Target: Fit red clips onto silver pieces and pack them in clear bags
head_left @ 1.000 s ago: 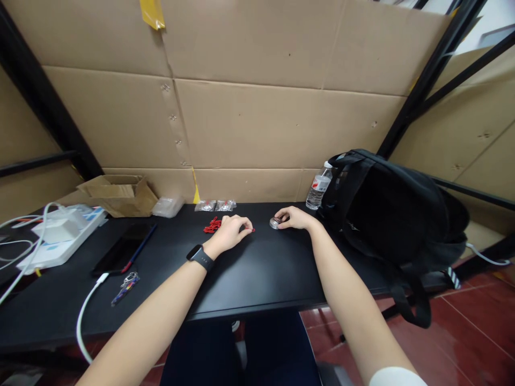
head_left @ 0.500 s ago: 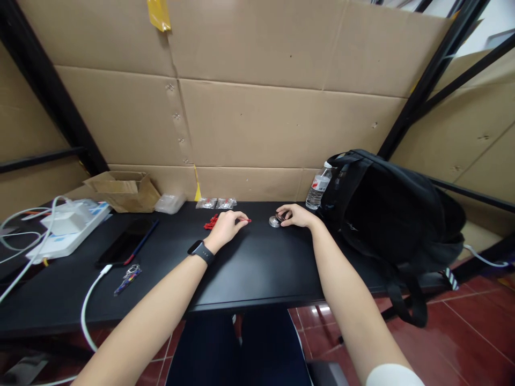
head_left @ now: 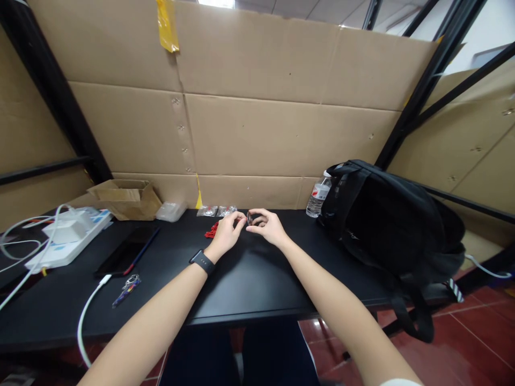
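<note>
Both my hands meet above the middle of the black table [head_left: 249, 279]. My right hand [head_left: 269, 227] pinches a small round silver object [head_left: 250, 218], held on edge between thumb and fingers. My left hand [head_left: 226, 232], with a black watch on the wrist, has its fingers closed in a pinch right beside the silver object; whatever it holds is too small to make out. A small heap of red clips [head_left: 211, 230] lies on the table just behind the left hand. Two small clear bags [head_left: 217, 211] lie further back by the cardboard wall.
A black backpack [head_left: 386, 220] fills the right end of the table, a water bottle [head_left: 318, 196] beside it. To the left lie a phone [head_left: 123, 250], a pen, keys [head_left: 126, 282], a white cable, a power strip [head_left: 64, 236] and an open cardboard box [head_left: 124, 198].
My right hand lifted the silver round object off the table and carried it left to meet my left hand. My left hand rose slightly from the table. The camera tilted up a little.
</note>
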Motion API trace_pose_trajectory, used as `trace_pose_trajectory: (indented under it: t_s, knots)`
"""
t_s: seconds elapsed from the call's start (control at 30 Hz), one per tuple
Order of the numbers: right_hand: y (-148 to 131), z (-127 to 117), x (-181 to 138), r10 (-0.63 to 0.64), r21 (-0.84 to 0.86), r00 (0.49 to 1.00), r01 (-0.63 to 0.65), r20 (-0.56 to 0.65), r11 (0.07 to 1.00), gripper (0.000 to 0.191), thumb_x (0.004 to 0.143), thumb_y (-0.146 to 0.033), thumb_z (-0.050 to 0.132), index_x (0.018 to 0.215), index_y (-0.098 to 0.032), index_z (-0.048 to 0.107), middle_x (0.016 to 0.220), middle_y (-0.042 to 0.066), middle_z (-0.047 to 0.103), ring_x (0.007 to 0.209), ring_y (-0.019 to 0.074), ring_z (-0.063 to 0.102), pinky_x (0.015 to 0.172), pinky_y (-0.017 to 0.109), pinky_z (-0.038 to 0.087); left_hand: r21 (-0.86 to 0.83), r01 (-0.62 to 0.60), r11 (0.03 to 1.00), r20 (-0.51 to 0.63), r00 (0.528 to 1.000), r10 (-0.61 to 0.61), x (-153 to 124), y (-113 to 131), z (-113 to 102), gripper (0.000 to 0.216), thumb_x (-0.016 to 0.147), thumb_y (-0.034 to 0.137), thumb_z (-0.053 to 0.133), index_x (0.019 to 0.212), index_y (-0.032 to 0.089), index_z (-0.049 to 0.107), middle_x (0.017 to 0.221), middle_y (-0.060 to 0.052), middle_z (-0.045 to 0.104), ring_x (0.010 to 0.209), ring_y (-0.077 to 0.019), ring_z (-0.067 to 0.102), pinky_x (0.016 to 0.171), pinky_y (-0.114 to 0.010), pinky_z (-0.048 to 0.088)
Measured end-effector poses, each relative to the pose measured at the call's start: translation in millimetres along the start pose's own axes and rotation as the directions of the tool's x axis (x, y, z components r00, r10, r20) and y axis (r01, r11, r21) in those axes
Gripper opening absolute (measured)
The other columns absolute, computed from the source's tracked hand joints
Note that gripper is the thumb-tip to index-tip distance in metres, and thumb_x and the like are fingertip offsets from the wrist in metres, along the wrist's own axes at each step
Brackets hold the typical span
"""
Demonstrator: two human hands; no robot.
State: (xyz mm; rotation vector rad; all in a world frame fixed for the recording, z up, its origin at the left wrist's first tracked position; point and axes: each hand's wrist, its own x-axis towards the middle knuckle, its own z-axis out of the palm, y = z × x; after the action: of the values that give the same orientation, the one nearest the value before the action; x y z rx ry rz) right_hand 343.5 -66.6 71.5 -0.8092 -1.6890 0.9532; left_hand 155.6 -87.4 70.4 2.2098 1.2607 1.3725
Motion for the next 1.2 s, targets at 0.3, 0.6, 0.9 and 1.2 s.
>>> trace_pose_trajectory:
  t_s: [0.3, 0.6, 0.9, 1.2]
  knots:
    - [-2, 6, -5, 0.047, 0.035, 0.999, -0.047, -0.004, 0.998, 0.063, 0.059, -0.035, 0.091, 0.115, -0.023, 0.067, 0.103, 0.006, 0.074, 0.084, 0.0214, 0.073, 0.069, 0.030, 0.060, 0.182, -0.051, 0.982, 0.016, 0.999, 0.049, -1, 6, -3, 0.010, 0.094, 0.024, 0.054, 0.091, 0.023, 0.064, 0.096, -0.003, 0.071, 0.097, -0.0230, 0.061, 0.088, -0.037, 0.041]
    - [4, 7, -7, 0.041, 0.119, 0.999, -0.042, 0.007, 0.992, 0.069, 0.057, -0.031, 0.093, 0.117, -0.022, 0.061, 0.122, 0.009, 0.069, 0.081, 0.0182, 0.075, 0.078, 0.031, 0.062, 0.266, -0.031, 0.964, 0.021, 0.999, 0.026, -3, 13, -2, 0.010, 0.095, 0.023, 0.054, 0.093, 0.023, 0.063, 0.101, -0.003, 0.072, 0.103, -0.0241, 0.059, 0.090, -0.038, 0.036]
    - [4, 12, -8, 0.049, 0.151, 0.999, -0.047, -0.009, 0.987, 0.059, 0.059, -0.033, 0.092, 0.111, -0.021, 0.067, 0.122, 0.008, 0.068, 0.087, 0.0209, 0.075, 0.084, 0.035, 0.062, 0.279, 0.048, 0.959, 0.037, 0.998, -0.060, -4, 18, -4, 0.013, 0.094, 0.021, 0.054, 0.092, 0.024, 0.066, 0.101, -0.003, 0.073, 0.102, -0.0240, 0.061, 0.085, -0.036, 0.035]
    - [-6, 10, -8, 0.077, 0.136, 0.997, -0.077, 0.000, 0.988, 0.060, 0.054, -0.035, 0.094, 0.106, -0.020, 0.069, 0.113, 0.008, 0.072, 0.082, 0.0214, 0.075, 0.080, 0.036, 0.062, 0.314, 0.007, 0.949, -0.014, 1.000, -0.003, -5, 15, -4, 0.013, 0.093, 0.021, 0.059, 0.089, 0.024, 0.070, 0.098, -0.003, 0.075, 0.101, -0.0235, 0.062, 0.086, -0.039, 0.032]
